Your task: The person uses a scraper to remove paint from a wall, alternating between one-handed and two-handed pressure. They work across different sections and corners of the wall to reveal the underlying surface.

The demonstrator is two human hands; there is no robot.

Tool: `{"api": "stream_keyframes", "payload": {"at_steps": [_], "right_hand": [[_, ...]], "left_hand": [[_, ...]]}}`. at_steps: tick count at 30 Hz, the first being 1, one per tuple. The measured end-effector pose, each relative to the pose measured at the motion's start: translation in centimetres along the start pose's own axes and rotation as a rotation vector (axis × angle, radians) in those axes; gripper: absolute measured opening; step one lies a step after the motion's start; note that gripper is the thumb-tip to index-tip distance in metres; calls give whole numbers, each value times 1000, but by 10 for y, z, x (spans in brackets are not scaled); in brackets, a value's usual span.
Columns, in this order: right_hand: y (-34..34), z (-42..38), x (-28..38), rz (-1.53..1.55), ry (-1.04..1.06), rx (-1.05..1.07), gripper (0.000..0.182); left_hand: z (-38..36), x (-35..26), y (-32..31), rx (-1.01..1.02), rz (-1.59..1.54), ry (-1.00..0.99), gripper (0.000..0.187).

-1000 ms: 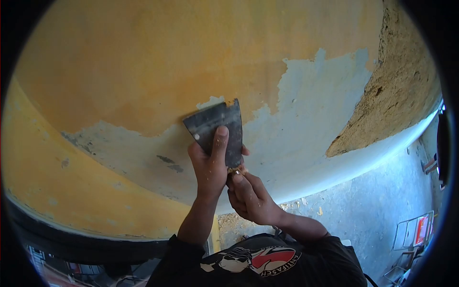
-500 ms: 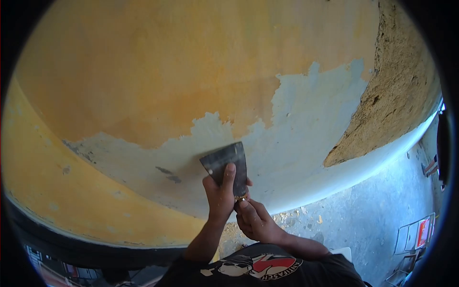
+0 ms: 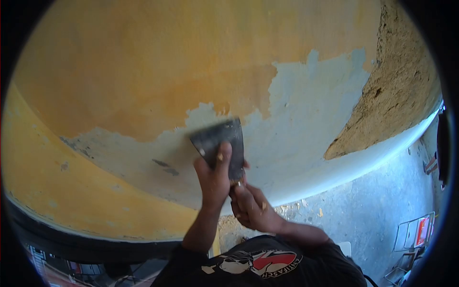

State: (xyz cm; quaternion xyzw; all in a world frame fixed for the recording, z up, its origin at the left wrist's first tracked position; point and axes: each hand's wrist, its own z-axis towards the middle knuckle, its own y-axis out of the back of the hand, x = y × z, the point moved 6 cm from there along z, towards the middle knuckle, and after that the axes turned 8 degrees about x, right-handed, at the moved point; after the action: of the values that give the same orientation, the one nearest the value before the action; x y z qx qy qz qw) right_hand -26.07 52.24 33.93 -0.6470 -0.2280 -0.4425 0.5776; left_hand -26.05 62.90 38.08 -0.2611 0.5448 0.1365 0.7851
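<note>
A wide-bladed paint scraper (image 3: 215,138) is in both my hands, its blade edge up against the wall or very close to it. My left hand (image 3: 213,184) grips the blade's lower part, thumb laid along its face. Lower down, my right hand (image 3: 256,210) is closed around the handle, which the fingers mostly hide. Orange paint (image 3: 143,81) covers the upper wall, ending in a ragged border just above the blade. Below that border a pale bared layer (image 3: 296,124) shows. Small paint flakes cling to my hands.
Rough brown exposed wall (image 3: 377,100) runs down the right side. A yellow wall section (image 3: 95,191) with a dark base curves along the left. Paint chips lie on the grey floor (image 3: 344,201). A metal-framed chair (image 3: 413,232) stands at lower right, and another person's leg (image 3: 431,165) shows far right.
Both hands have pushed the scraper up the wall and slightly left, towards the orange paint's edge. Flakes now show on my thumb and right hand.
</note>
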Motion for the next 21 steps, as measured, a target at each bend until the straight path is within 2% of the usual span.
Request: {"api": "stream_keyframes", "payload": {"at_steps": [3,5,7,11,13,15,16,17,19,20,21], "right_hand": [[-4,7,19,-69,16,41,35],[1,-2,2,-68,11,37,35],[11,-9,-27,-34,-15,-42,36],[11,10,-27,-5,41,14,36],[0,12,-9,-56,17,28,37],[-5,13,-8,-32,46,57,29],[-2,5,-12,-55,26,44,28],[0,-1,-17,-61,39,48,28],[13,-5,-37,65,-64,0,27],[11,2,-38,55,24,-1,26],[6,3,-31,68,11,-9,26]], "left_hand": [[9,-22,-8,-10,14,-108,37],[-2,-6,-2,-45,9,-6,37],[-16,25,10,-42,-3,-9,35],[-2,14,14,-41,-1,36,34],[4,-8,6,-46,48,-10,38],[4,-15,5,-56,46,-32,39],[-2,-5,7,-41,33,21,40],[-7,6,8,-33,35,9,40],[-10,25,9,-83,33,-42,41],[-7,22,8,-104,44,-48,41],[-5,15,10,-111,48,-28,41]]}}
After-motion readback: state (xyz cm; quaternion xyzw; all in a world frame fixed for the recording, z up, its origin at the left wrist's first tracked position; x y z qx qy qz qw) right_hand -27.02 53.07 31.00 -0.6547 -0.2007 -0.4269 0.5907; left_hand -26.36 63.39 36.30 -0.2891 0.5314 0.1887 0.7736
